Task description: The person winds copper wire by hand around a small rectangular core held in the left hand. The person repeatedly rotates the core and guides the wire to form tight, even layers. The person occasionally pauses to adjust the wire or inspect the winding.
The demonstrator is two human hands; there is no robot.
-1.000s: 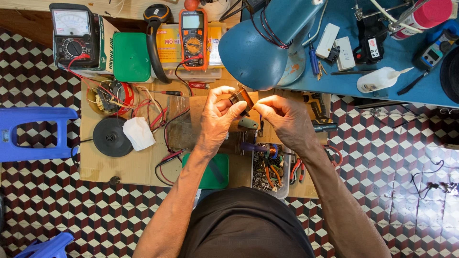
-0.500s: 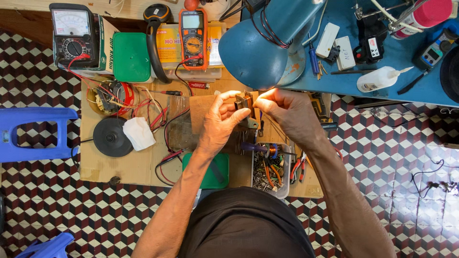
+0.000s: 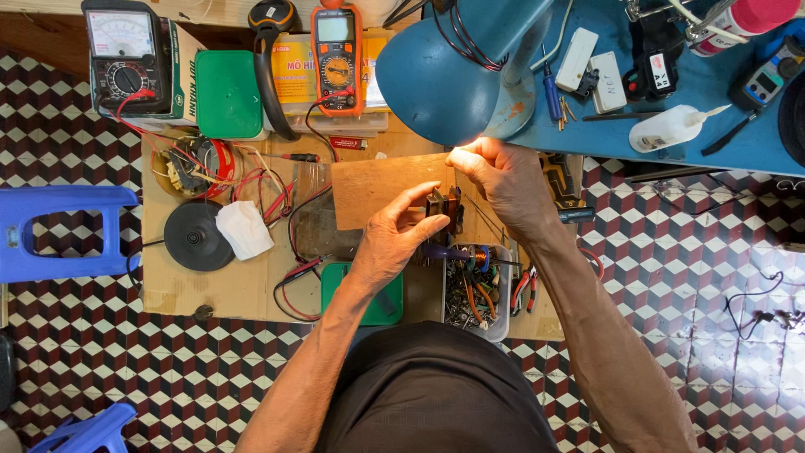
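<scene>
Two hands meet over the middle of my view, under the big blue metal lamp shade [image 3: 453, 71]. My left hand [image 3: 394, 239] has its fingers curled round a small dark boxy part with metal tabs [image 3: 444, 208], thumb up along its near side, so it is clamped on that part. My right hand [image 3: 503, 180] sits just above and to the right of it, fingertips pinched together in the lamp glare. I cannot make out what they pinch, as the light washes it out. The part hangs over the brown wooden board [image 3: 381, 189] on the cardboard-covered desk [image 3: 184, 285], just above the clear plastic tray of wire scraps and copper coils [image 3: 474, 294].

The lamp shade hides the desk behind it, and my own head and dark shirt block the near edge. The part's far face is hidden by my fingers. The orange digital multimeter [image 3: 337, 54] and the black analogue meter [image 3: 122, 50] are cut off at the top.

Against half a second ago, my left hand has opened a little and dropped lower. My right hand has lifted away from the part toward the lamp, where before both were bunched tight together.
</scene>
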